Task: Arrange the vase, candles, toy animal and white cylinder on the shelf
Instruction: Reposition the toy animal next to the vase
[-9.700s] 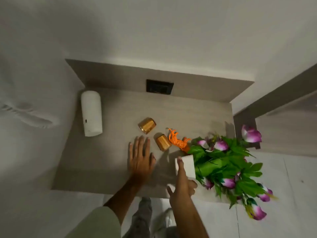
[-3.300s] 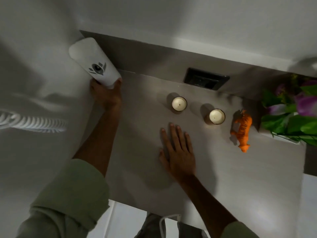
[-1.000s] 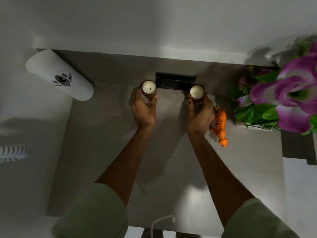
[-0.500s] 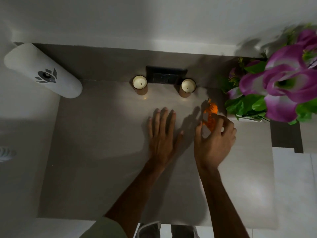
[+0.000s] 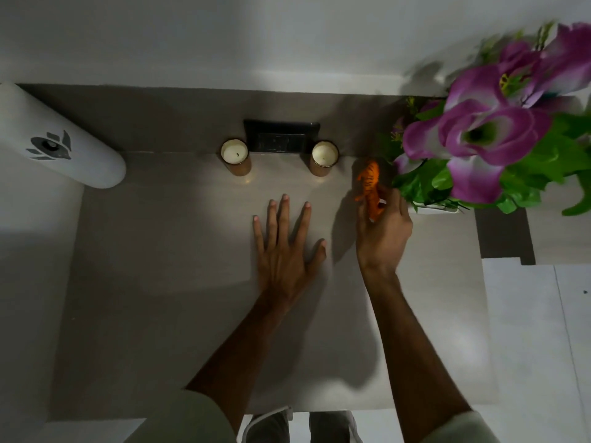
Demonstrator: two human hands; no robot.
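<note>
An orange striped toy animal (image 5: pixel 369 182) is gripped at its rear end by my right hand (image 5: pixel 382 231), just left of the vase. The white vase (image 5: pixel 436 209) with purple flowers (image 5: pixel 486 132) stands at the shelf's back right, mostly hidden by leaves. Two gold candles (image 5: pixel 235 155) (image 5: pixel 324 156) stand upright at the back, either side of a black wall socket. The white cylinder (image 5: pixel 60 145) stands at the back left corner. My left hand (image 5: pixel 286 247) lies flat on the shelf (image 5: pixel 160 282), fingers spread.
A black socket plate (image 5: pixel 281 135) sits in the back panel between the candles. White walls close the shelf at the back and the left. The shelf's front edge is near my feet; tiled floor (image 5: pixel 531 330) lies to the right.
My right hand has closed on the toy animal and shifted it slightly toward the back. The left hand stays flat on the shelf. The view has shifted a little.
</note>
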